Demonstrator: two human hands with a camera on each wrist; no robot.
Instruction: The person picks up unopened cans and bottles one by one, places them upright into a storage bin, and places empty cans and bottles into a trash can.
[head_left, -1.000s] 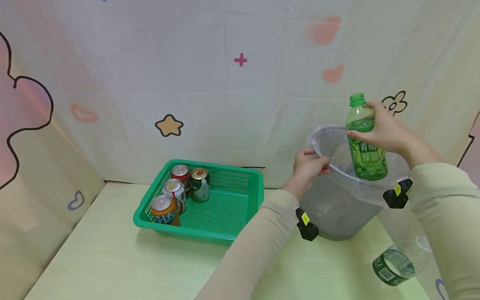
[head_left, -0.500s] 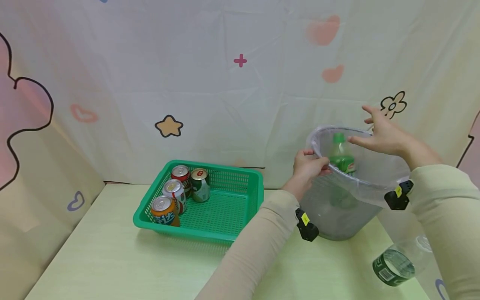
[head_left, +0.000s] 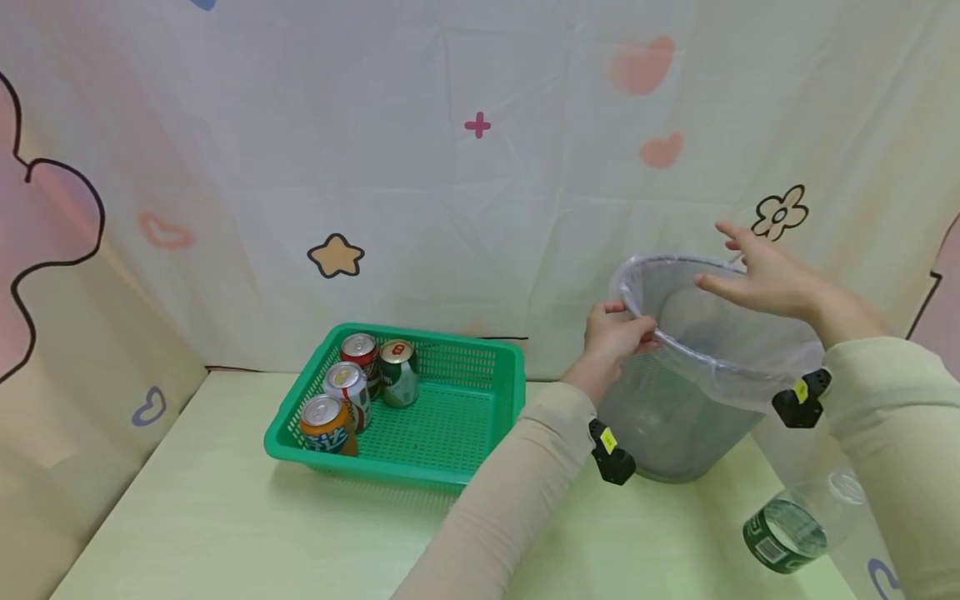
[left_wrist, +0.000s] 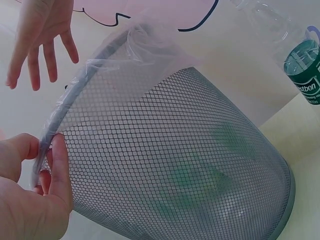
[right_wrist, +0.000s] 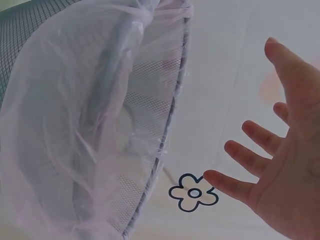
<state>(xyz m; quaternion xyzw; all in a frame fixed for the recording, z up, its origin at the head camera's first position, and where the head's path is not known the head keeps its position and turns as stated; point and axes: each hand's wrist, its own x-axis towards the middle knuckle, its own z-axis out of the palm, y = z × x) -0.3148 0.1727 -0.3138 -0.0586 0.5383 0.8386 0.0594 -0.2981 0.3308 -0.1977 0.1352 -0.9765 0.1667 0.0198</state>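
A grey mesh trash can (head_left: pixel 660 433) with a clear plastic liner (head_left: pixel 731 379) folded over its rim stands at the right of the table. My left hand (head_left: pixel 613 337) pinches the lined rim between thumb and fingers, which the left wrist view shows up close. Over the can's opening my right hand (head_left: pixel 776 279) hovers with fingers spread, holding nothing; the right wrist view shows its bare palm. Through the mesh in the left wrist view a blurred green bottle (left_wrist: pixel 192 180) shows low inside the can. From the head view it is hidden.
A green plastic basket (head_left: pixel 465 425) sits left of the can. In its left part stand several drink cans, among them an orange can (head_left: pixel 326 425). A clear bottle with a green label (head_left: pixel 783 533) lies at the table's right edge. A patterned curtain (head_left: pixel 420 167) hangs behind.
The green bottle left my right hand and dropped into the trash can, out of sight in the head view. My right hand's fingers spread apart. My left hand stayed on the rim.
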